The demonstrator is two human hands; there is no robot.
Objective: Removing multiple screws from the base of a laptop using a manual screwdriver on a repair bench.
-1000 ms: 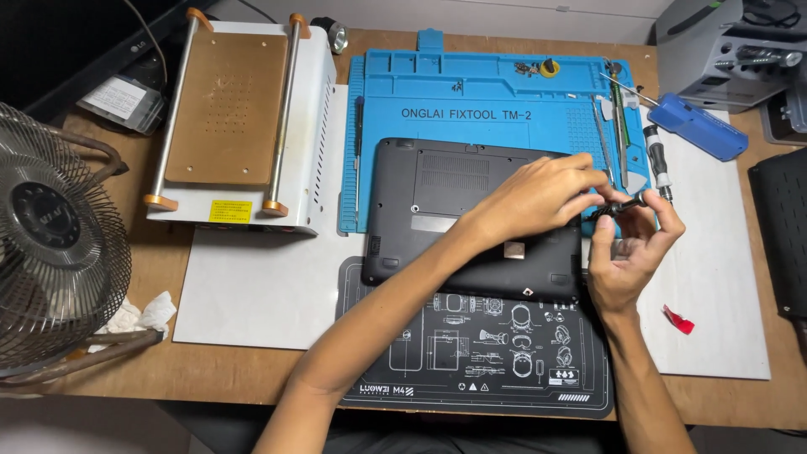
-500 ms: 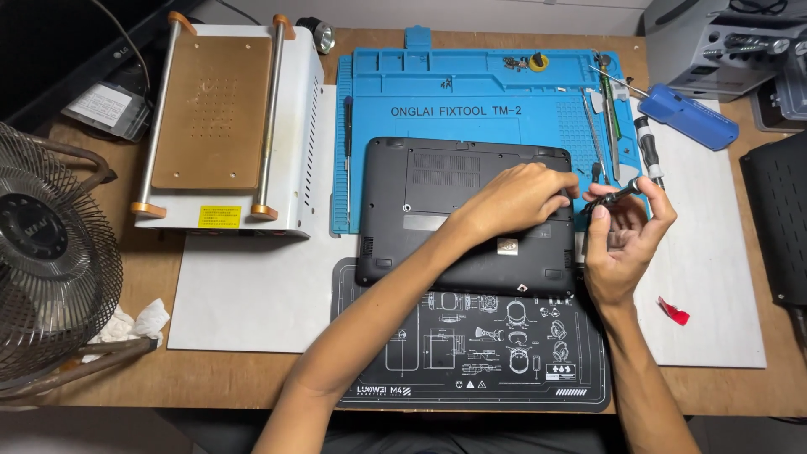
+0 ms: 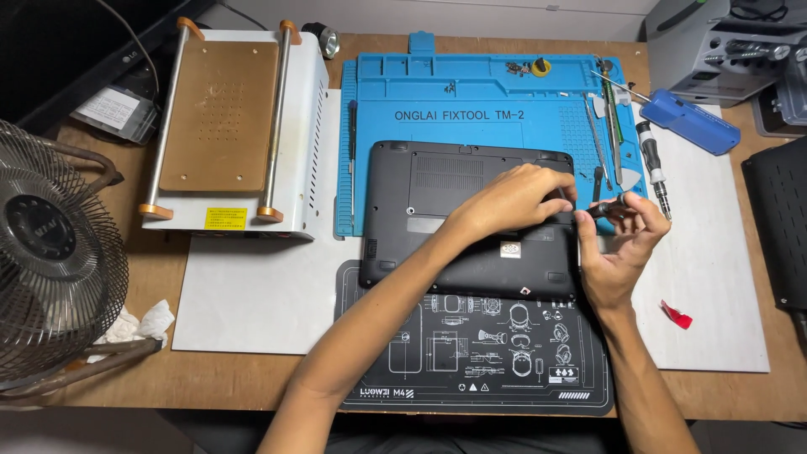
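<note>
A black laptop (image 3: 445, 214) lies bottom up, partly on the blue repair mat (image 3: 471, 92) and partly on a black printed mat (image 3: 471, 361). My left hand (image 3: 513, 197) reaches across the laptop to its right edge, fingers curled together at the tip of a small dark screwdriver (image 3: 603, 208). My right hand (image 3: 618, 244) holds that screwdriver level, just right of the laptop's right edge. Whether my left fingertips pinch anything is hidden.
A white and tan heating plate machine (image 3: 231, 126) stands at the back left and a wire-caged fan (image 3: 50, 261) at the left edge. Tweezers and drivers (image 3: 609, 126) lie on the mat's right strip, beside a blue tool (image 3: 693, 122). A small red piece (image 3: 675, 314) lies on the white sheet.
The camera view has shifted slightly. Both hands stay together at the screwdriver by the laptop's right edge, with only small finger movement.
</note>
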